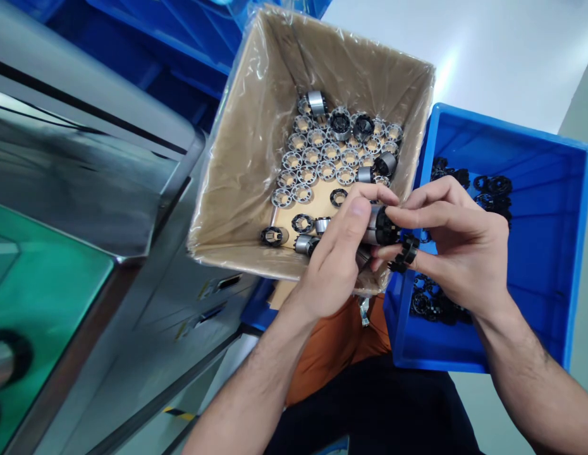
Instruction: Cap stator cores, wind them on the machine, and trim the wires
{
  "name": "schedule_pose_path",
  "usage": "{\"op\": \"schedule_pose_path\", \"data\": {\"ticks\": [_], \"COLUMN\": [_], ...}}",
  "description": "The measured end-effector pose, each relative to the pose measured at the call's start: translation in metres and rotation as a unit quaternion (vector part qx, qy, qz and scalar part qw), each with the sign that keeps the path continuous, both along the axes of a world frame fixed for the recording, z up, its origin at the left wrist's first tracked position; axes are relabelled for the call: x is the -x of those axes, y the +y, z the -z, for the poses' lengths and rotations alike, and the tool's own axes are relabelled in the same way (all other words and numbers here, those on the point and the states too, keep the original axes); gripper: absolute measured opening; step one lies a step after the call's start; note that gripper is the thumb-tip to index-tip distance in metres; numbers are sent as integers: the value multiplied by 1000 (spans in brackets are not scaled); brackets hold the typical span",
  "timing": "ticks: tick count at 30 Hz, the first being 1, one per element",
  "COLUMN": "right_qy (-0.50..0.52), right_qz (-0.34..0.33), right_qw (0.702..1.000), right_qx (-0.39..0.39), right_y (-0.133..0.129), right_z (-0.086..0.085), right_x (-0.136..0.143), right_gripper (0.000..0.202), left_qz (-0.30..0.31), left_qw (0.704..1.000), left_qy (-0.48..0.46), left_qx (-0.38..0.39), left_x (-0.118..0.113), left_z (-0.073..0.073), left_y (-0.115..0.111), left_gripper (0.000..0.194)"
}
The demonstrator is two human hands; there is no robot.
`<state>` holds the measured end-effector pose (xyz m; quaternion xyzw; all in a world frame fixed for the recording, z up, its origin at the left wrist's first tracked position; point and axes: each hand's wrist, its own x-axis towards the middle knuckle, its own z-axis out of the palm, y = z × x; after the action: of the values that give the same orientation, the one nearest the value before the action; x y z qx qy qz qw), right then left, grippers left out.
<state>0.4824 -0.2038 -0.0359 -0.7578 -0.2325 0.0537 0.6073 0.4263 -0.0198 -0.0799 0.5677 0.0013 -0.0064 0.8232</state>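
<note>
My left hand [339,253] is closed around a silver metal cylinder [371,229] over the near right corner of a plastic-lined box [241,158]. A black toothed ring [385,226] sits on the cylinder's right end, and the fingertips of my right hand [453,243] touch it. My right hand also holds a loose black ring [406,253] low between its fingers. Inside the box, silver rings [312,156] stand in rows on brown cardboard. Several cylinders with black ends, such as one at the left [274,236], lie around them.
To the right, a blue bin [540,253] holds piles of black rings [496,189]. Grey metal equipment [76,177] and a green surface [42,272] are on the left. More blue bins [180,31] stand behind the box.
</note>
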Motion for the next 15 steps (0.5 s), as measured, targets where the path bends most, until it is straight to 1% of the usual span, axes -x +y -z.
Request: {"op": "schedule_pose_path", "data": {"ticks": [4,7,10,13,15], "right_qy": [-19,-22,-19,-24,-17], "right_qz": [-23,-26,-22,-22,-24], "right_qw": [999,999,1000,999,1000], "right_qx": [-17,1,11,-3,0], "right_y": [-2,-1,0,1,2], "right_z": [0,0,0,0,0], "right_x": [-1,-1,0,-2,-4], "right_gripper": [37,29,26,21,15], "left_qz": [31,43,47,53,39], "left_qw": [999,997,997,998,999], "left_qy": [8,29,41,22,0], "left_qx": [38,52,39,16,-24], "left_x": [1,1,0,-4,-8], "left_z": [0,-2,-4,-4,-4], "left_y": [1,0,1,6,13], "left_gripper": [49,51,55,49,44]}}
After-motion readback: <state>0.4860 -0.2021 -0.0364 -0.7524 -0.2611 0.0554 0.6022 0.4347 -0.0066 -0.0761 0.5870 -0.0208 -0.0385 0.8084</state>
